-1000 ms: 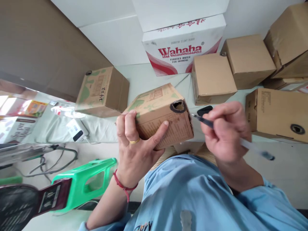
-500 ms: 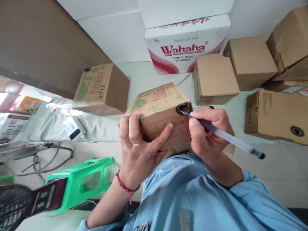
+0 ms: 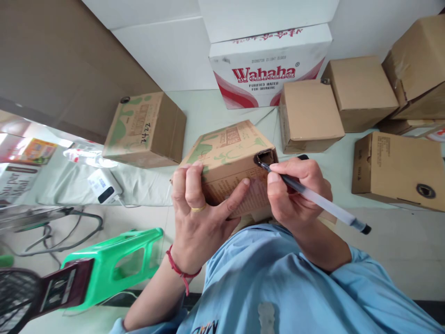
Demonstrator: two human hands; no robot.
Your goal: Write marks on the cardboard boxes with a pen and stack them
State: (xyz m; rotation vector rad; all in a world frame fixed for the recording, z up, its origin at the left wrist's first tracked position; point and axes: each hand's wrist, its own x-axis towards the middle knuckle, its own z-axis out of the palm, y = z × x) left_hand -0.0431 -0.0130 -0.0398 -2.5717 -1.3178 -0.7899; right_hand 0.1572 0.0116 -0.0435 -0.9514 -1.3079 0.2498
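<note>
A cardboard box [image 3: 225,144] with green print is tilted in front of my body. My left hand [image 3: 205,204] grips its left and near side, thumb along the near face and fingers over the edge. A gold ring and a red string bracelet are on that hand and wrist. Pinched in my right hand [image 3: 299,190] is a pen [image 3: 323,202] with a clear barrel and dark ends. Its tip touches the blackened rim of a hole [image 3: 266,157] at the box's right corner. The inside of the hole looks dark.
Behind stands a white Wahaha carton [image 3: 267,69]. Plain brown boxes [image 3: 311,111] line the right side. A printed box marked 2422 [image 3: 146,125] and a white device [image 3: 104,185] lie to the left. A green stool [image 3: 114,260] is below, near a dark mesh racket [image 3: 17,297].
The pen and my right hand have shifted slightly left, and the tip has moved along the hole's dark rim. My left hand and the box stay nearly in place.
</note>
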